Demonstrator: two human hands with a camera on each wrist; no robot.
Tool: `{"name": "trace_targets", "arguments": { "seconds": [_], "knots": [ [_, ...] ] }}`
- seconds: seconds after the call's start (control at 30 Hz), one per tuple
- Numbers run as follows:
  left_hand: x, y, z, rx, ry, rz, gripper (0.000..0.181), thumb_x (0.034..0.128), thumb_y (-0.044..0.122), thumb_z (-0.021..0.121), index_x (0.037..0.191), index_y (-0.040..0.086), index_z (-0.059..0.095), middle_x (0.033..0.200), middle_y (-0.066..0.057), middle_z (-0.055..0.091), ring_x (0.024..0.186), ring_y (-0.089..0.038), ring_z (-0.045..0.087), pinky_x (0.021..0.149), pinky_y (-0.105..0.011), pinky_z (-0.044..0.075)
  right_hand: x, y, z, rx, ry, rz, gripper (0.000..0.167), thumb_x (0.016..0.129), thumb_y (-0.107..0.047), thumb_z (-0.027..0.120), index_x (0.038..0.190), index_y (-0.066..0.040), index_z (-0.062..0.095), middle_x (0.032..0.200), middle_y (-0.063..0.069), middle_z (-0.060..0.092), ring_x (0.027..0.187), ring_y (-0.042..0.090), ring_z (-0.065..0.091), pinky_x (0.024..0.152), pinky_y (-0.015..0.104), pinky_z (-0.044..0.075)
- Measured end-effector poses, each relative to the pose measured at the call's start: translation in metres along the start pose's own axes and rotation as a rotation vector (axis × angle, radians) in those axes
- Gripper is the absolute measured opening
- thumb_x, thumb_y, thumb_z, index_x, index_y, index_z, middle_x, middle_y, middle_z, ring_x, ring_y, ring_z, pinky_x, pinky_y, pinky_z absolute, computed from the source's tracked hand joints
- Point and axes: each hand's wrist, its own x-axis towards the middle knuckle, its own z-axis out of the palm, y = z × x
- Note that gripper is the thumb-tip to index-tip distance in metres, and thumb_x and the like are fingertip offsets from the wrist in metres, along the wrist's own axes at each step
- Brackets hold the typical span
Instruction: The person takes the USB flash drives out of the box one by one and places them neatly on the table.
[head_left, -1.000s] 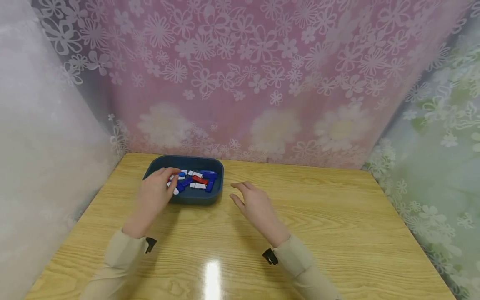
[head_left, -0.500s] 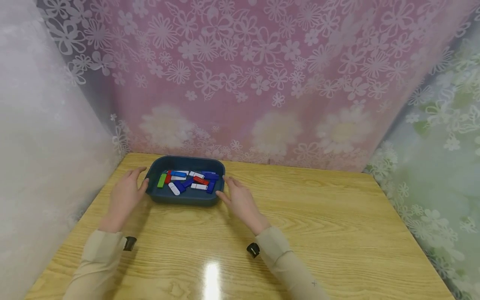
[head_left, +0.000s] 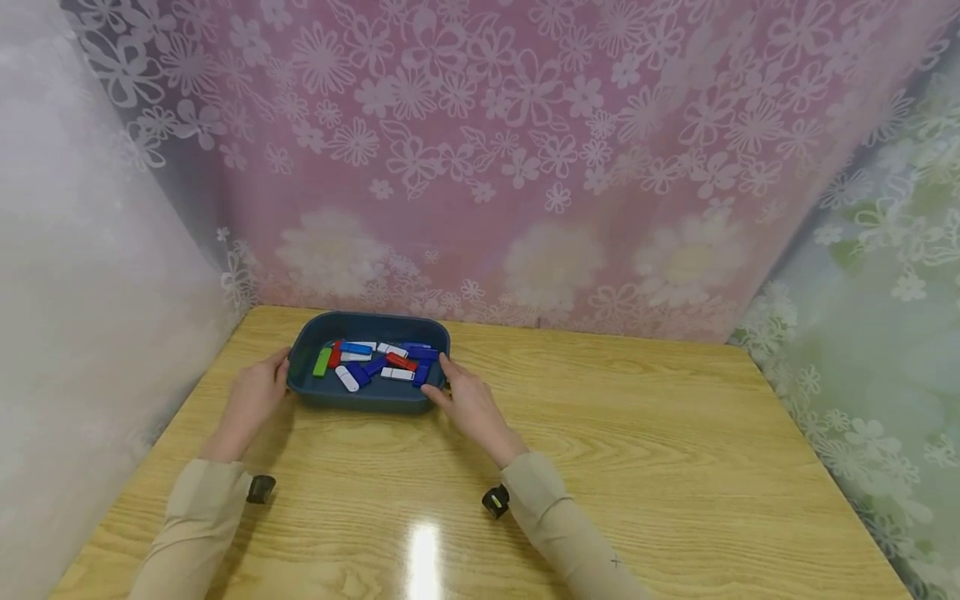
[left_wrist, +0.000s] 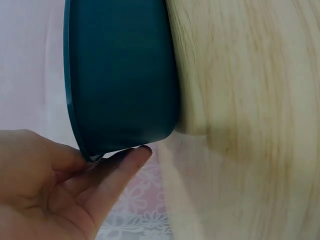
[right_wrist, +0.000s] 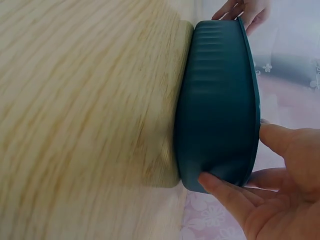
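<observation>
A dark teal plastic tray (head_left: 367,402) sits on the wooden table with several USB flash drives inside. Among them are a green flash drive (head_left: 322,362), a red flash drive (head_left: 401,362) and a white flash drive (head_left: 397,374); others are blue. At the tray's left end, my left hand (head_left: 255,400) grips the rim, its fingers against the outer wall in the left wrist view. My right hand (head_left: 474,410) holds the right end, with the thumb near the rim and fingers along the outside wall (right_wrist: 215,105). Part of the fingers is hidden behind the tray.
The wooden table (head_left: 637,450) reaches to the right and front of the tray. A pink flowered curtain (head_left: 487,167) hangs right behind its back edge. Pale curtains (head_left: 90,292) close off both sides.
My left hand has come out of the tray and moved to its left end. The right hand has moved left onto the right end. Both now grip the tray, which has barely shifted.
</observation>
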Motion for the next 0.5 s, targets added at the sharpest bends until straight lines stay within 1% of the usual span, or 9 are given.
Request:
{"name": "trace_targets", "arguments": {
  "seconds": [0.03,0.1,0.17,0.23,0.33,0.47,0.5],
  "knots": [
    [0.0007,0.0001,0.0002,-0.011,-0.003,-0.004,0.037,0.1059,0.006,0.046,0.134,-0.017,0.053,0.088,-0.032,0.069,0.062,-0.039,0.063,0.059,-0.052,0.050,0.0001,-0.0004,-0.0005,0.009,-0.002,-0.001,0.067,0.102,-0.036,0.061,0.152,0.003,0.040,0.149,0.022,0.049,0.123,0.034,0.062,0.102,0.046,0.049],
    [0.0018,0.0007,0.0008,-0.031,-0.005,-0.016,0.037,0.1066,0.007,0.045,0.134,-0.018,0.052,0.098,-0.035,0.068,0.076,-0.048,0.067,0.070,-0.060,0.052,0.0003,-0.0009,-0.0013,0.023,-0.010,0.000,0.067,0.102,-0.035,0.061,0.152,0.003,0.039,0.150,0.021,0.048,0.122,0.033,0.062,0.101,0.046,0.050],
    [0.0024,0.0016,0.0013,-0.050,-0.005,-0.024,0.037,0.1069,0.007,0.045,0.134,-0.018,0.052,0.103,-0.037,0.067,0.083,-0.051,0.068,0.077,-0.064,0.051,0.0007,-0.0012,-0.0019,0.035,-0.016,0.006,0.067,0.102,-0.035,0.061,0.153,0.003,0.038,0.150,0.021,0.048,0.125,0.033,0.060,0.102,0.046,0.050],
    [0.0031,0.0019,0.0017,-0.059,-0.001,-0.025,0.037,0.1068,0.006,0.045,0.133,-0.018,0.053,0.105,-0.037,0.067,0.082,-0.050,0.068,0.076,-0.063,0.051,0.0013,-0.0014,-0.0024,0.044,-0.019,0.014,0.067,0.102,-0.034,0.061,0.153,0.003,0.037,0.151,0.021,0.047,0.127,0.034,0.058,0.103,0.046,0.049],
    [0.0031,0.0029,0.0020,-0.069,0.000,-0.029,0.036,0.1063,0.005,0.044,0.133,-0.018,0.053,0.099,-0.035,0.069,0.075,-0.045,0.070,0.073,-0.060,0.052,0.0019,-0.0013,-0.0026,0.047,-0.021,0.021,0.067,0.102,-0.033,0.061,0.154,0.002,0.037,0.151,0.021,0.046,0.130,0.035,0.056,0.105,0.046,0.047],
    [0.0027,0.0038,0.0024,-0.068,-0.012,-0.040,0.036,0.1062,0.005,0.045,0.132,-0.018,0.054,0.098,-0.034,0.070,0.076,-0.044,0.070,0.072,-0.060,0.053,0.0011,-0.0007,-0.0027,0.063,-0.034,0.040,0.067,0.102,-0.032,0.062,0.154,0.002,0.036,0.152,0.020,0.045,0.132,0.035,0.054,0.106,0.047,0.046],
    [0.0024,0.0045,0.0022,-0.065,-0.018,-0.041,0.036,0.1062,0.005,0.045,0.132,-0.018,0.054,0.100,-0.034,0.069,0.076,-0.044,0.070,0.072,-0.059,0.053,0.0006,-0.0005,-0.0030,0.069,-0.039,0.049,0.067,0.102,-0.032,0.062,0.154,0.002,0.036,0.152,0.020,0.045,0.132,0.034,0.054,0.106,0.047,0.046]
  ]
}}
